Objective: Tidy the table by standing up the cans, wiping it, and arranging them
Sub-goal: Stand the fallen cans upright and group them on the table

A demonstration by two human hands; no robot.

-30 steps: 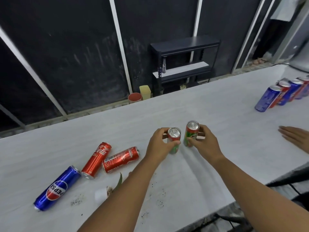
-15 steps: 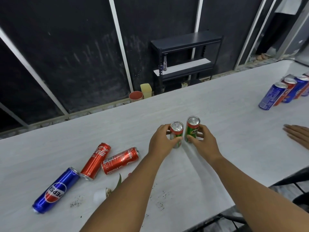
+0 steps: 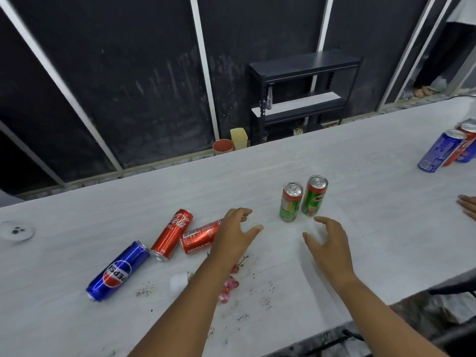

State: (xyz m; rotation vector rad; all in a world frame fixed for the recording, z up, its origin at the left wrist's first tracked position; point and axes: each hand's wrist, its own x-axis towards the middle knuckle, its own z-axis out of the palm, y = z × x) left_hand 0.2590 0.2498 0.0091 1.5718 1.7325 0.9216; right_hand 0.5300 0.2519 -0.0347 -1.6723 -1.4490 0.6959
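Two green cans stand upright side by side on the white table (image 3: 360, 176): the left green can (image 3: 291, 202) and the right green can (image 3: 313, 196). My left hand (image 3: 235, 234) hovers open to their lower left, partly covering a lying short red can (image 3: 199, 237). My right hand (image 3: 327, 243) is open just below the green cans, holding nothing. A tall red cola can (image 3: 172, 234) and a blue Pepsi can (image 3: 118, 271) lie on their sides at the left.
Dark crumbs, pink petals (image 3: 229, 286) and a white scrap (image 3: 177, 281) litter the near table. Upright blue and red cans (image 3: 447, 150) stand at the far right. Another person's hand (image 3: 467, 206) rests at the right edge. A dark shelf (image 3: 304, 91) stands behind the table.
Both hands have let go of the two green cans and drawn back toward me; the left hand has shifted left over the short red can. The cans stay upright.
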